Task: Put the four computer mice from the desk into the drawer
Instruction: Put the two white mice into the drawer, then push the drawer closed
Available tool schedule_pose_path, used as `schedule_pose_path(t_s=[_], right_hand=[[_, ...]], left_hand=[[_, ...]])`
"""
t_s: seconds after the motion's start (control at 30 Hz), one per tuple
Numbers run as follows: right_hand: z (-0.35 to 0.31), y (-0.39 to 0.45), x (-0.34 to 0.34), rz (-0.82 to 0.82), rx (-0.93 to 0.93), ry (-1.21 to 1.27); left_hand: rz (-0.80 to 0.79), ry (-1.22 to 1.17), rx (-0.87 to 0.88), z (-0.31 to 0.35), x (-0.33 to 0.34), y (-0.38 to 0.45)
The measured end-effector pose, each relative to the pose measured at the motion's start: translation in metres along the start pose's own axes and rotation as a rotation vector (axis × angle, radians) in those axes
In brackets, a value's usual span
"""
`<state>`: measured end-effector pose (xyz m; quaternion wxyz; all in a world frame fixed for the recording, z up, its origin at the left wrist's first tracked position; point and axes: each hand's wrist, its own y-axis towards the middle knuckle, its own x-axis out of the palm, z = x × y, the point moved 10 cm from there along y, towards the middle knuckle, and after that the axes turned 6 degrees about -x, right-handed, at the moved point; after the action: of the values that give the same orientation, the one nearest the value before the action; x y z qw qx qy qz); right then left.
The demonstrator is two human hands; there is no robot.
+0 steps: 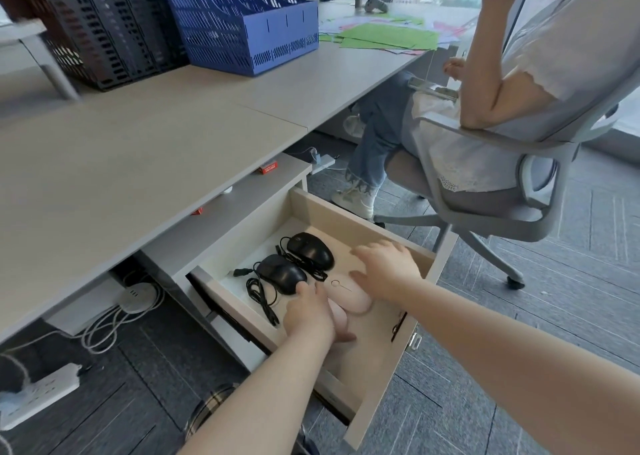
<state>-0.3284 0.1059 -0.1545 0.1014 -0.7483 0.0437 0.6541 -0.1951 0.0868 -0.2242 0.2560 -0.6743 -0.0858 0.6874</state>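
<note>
The drawer (367, 390) under the desk (138, 164) is pulled out. Two black wired mice lie in its far part, one (311, 249) behind the other (281, 274), with their cables coiled beside them. Two pale pink mice lie nearer the front. My left hand (308, 314) is wrapped around the nearer pink mouse (341, 318), thumb under its edge. My right hand (386, 267) hovers with spread fingers just over the other pink mouse (351, 299) and partly covers it. No mouse shows on the desk top.
A small metal pin (336, 283) lies in the drawer. Blue (256, 35) and black (104, 39) file racks stand at the back of the desk. A person sits in a grey swivel chair (502, 191) to the right. Cables and a power strip (38, 395) lie on the floor.
</note>
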Motion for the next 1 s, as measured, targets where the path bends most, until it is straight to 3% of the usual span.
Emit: schedule_pose_path(t_s=[0.07,0.1,0.2,0.33,0.43,0.57,0.83,1.0], right_hand=[[0.027,-0.018,-0.032,0.245,0.156,0.079],[0.044,-0.029,-0.034,0.283,0.261,0.142],[0.072,-0.051,-0.013,0.22,0.492,0.401],[0.071,-0.058,-0.008,0.333,0.593,0.679],[0.07,-0.061,0.002,0.328,0.728,0.884],[0.057,-0.051,0.0,0.324,0.761,0.932],[0.024,-0.007,-0.005,0.295,0.763,0.939],[0.006,0.031,-0.008,0.408,0.707,1.078]], left_hand=[[0.032,0.048,0.068,0.004,-0.011,-0.003],[0.063,0.058,0.106,0.006,-0.022,-0.005],[0.177,0.038,0.161,0.005,-0.061,-0.008],[0.378,-0.01,0.243,0.006,-0.118,-0.013],[0.583,-0.032,0.319,0.002,-0.166,-0.026],[0.728,-0.016,0.317,-0.022,-0.208,-0.024],[0.67,-0.001,0.179,-0.076,-0.24,0.019],[0.552,-0.049,0.107,-0.099,-0.242,0.049]])
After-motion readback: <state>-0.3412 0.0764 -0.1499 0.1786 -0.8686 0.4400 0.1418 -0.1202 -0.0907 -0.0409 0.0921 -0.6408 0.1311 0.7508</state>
